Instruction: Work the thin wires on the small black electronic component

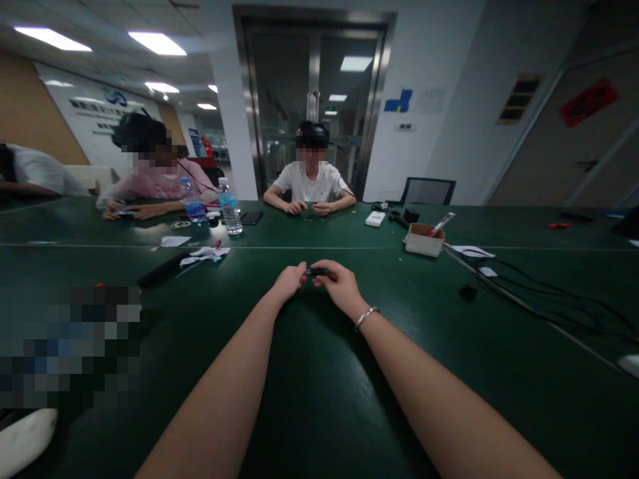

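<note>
Both my hands are raised over the green table [319, 399], one at each end of a small dark stick-like object [318, 271]. Its left end looks greyer than the black rest, and its kind is too small to make out. My left hand [289, 282] pinches the left end between thumb and fingers. On the other end are the closed thumb and fingertips of my right hand [341, 285], which partly cover it. A silver bangle [367, 319] circles my right wrist.
Across the table sit a person in white [310, 179] and one in pink [164, 183], both handling small things. Two water bottles [230, 209], a small box [424, 241], papers [207, 253] and black cables [554, 286] lie around. A pixelated area covers the left.
</note>
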{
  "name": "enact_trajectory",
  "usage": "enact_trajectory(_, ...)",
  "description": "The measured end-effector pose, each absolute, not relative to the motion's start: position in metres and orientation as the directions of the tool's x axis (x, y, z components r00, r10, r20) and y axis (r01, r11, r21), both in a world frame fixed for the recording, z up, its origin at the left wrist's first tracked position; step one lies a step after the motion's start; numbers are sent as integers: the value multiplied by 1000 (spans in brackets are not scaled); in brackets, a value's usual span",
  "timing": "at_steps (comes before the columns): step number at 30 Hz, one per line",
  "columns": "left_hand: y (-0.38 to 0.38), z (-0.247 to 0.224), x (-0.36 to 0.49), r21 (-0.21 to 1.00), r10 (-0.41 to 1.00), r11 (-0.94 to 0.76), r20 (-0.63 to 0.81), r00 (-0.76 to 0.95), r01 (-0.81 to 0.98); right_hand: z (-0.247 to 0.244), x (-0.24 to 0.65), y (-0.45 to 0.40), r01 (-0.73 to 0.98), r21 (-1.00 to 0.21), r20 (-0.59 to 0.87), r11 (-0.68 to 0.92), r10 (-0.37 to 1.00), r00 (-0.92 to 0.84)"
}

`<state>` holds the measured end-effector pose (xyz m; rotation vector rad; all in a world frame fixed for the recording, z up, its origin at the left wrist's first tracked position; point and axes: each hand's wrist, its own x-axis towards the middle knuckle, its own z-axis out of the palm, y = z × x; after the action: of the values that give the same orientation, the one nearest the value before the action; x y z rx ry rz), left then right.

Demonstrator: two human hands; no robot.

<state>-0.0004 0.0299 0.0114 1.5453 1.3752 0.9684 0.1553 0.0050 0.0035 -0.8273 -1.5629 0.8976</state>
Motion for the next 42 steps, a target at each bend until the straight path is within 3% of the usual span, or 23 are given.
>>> enact_trajectory(4,29,12,0,933,992,-69,27,123,353,3,158,4,154,-812,537,563,824,-181)
enact_trajectory(11,28,6,2,874,993,-116,93,73,472,2,167,8,309,-829,428,465,885,-183)
enact_trajectory(17,23,5,2,917,969,-212,151,198,339,6,166,9,231,-914,304,335,939,-157)
enact_trajectory(25,20,6,2,951,965,-200,150,213,235,9,170,10,209,-945,235,251,967,-95)
enact_trajectory(32,14,12,0,950,940,-274,231,251,151,6,171,12,201,-947,237,252,967,-95)
enact_trajectory(42,18,9,1,960,975,-181,146,168,212,6,170,11,214,-920,297,327,941,-162)
